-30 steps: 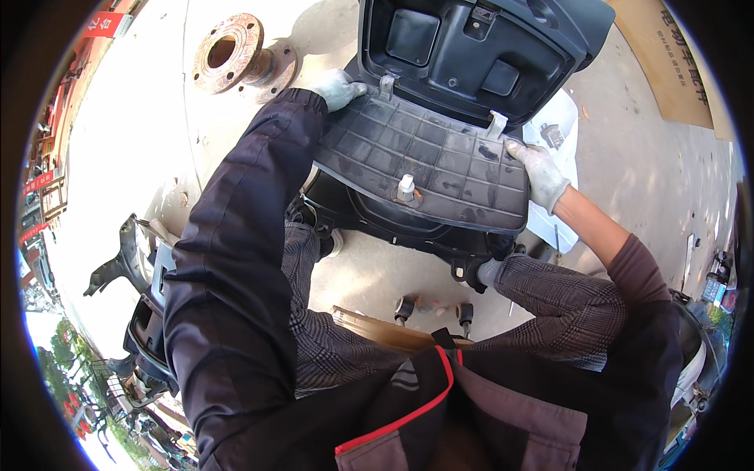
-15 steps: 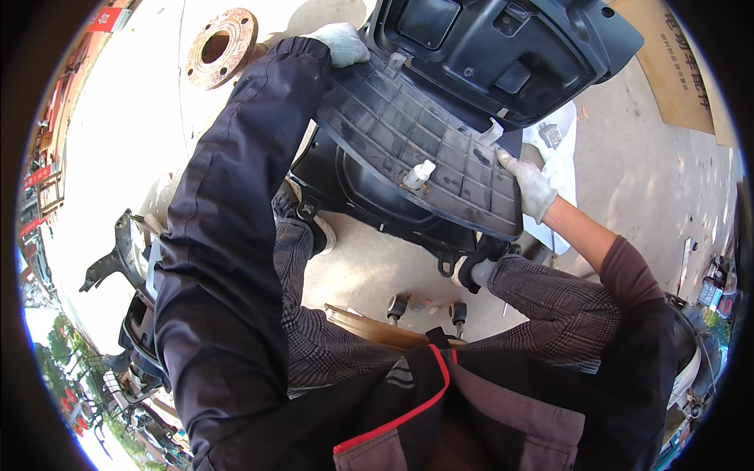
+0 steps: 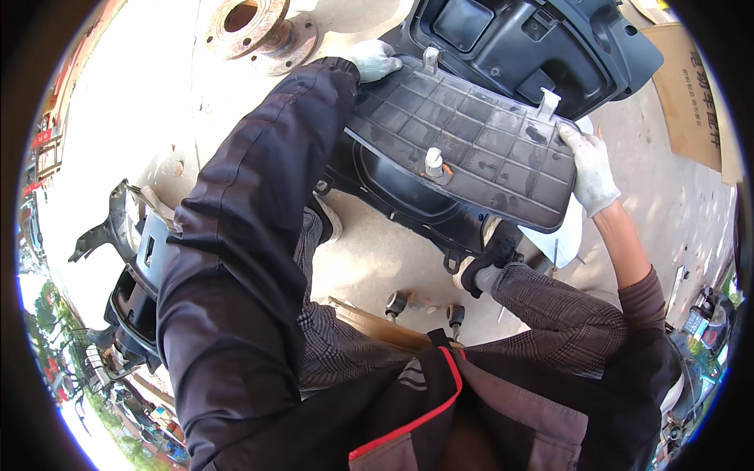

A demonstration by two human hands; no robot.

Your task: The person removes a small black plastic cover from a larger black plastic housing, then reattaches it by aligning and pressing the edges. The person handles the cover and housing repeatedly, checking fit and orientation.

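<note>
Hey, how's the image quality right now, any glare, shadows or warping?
Head view: glare whitens the ground at left; dappled shade falls on it at right; the ribbed panel looks reasonably sharp, its grid readable; fisheye distortion bends the scene into a circle with black corners, and small clutter at lower left is hard to make out.

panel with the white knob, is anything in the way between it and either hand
Nothing visible stands between them: the gloved left hand holds the panel at its far left corner, and the gloved right hand holds its right edge near the far corner, thumb on the ribbed face.
</note>
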